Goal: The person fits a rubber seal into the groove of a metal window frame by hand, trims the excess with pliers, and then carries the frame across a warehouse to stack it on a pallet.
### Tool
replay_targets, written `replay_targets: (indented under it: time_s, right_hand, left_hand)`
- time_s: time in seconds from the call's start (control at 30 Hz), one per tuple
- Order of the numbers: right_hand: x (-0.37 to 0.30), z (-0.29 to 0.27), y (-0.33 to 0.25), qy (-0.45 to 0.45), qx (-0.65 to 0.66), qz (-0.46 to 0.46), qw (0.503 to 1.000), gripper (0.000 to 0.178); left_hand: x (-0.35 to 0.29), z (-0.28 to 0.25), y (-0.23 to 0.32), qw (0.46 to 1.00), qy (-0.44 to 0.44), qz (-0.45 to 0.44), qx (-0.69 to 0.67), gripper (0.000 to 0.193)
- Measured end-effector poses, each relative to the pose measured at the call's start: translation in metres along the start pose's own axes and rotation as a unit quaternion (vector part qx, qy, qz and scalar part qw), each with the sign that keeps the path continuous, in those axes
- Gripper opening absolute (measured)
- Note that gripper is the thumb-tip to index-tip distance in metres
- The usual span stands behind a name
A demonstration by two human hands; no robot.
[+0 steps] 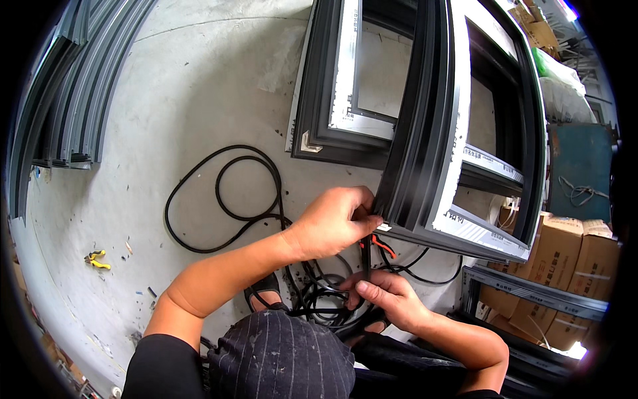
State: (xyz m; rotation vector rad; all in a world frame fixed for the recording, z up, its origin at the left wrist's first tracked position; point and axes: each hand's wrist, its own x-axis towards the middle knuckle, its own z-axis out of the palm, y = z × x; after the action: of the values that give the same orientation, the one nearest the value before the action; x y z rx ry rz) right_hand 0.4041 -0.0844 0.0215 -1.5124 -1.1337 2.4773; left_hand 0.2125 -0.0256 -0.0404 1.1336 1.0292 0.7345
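Note:
At the lower left corner of a black window frame (425, 173), my left hand (329, 223) is closed, thumb and fingers pinching the end of a black sealing strip (365, 256) against the profile. My right hand (395, 300) is closed round the same strip just below, so a short length runs upright between the hands. Loose loops of black strip (229, 147) lie on the floor to the left and in a tangle by my feet. Behind the strip shows a tool with orange-red handles (382, 246); its kind is partly hidden.
Another black frame (319, 143) with a white-filmed edge lies beyond. Yellow-handled pliers (98, 259) rest on the floor at left. Long dark profiles (80, 100) are stacked far left. Cardboard boxes (561, 266) and a blue-green cabinet (578, 166) stand at right.

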Motion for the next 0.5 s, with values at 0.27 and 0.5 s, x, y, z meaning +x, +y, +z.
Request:
replay_targets:
  time_s: [0.27,0.5]
  right_hand:
    - [-0.020,-0.010,-0.029,0.206,-0.420,-0.170,0.868,0.021]
    - [-0.013,-0.025,-0.028,0.287,-0.724,-0.270,0.567,0.026]
  left_hand:
    - [-0.004,-0.012,-0.016,0.980,-0.058,-0.042,-0.185,0.029]
    - [-0.016,-0.008,-0.022,0.964,-0.099,-0.061,-0.239,0.030]
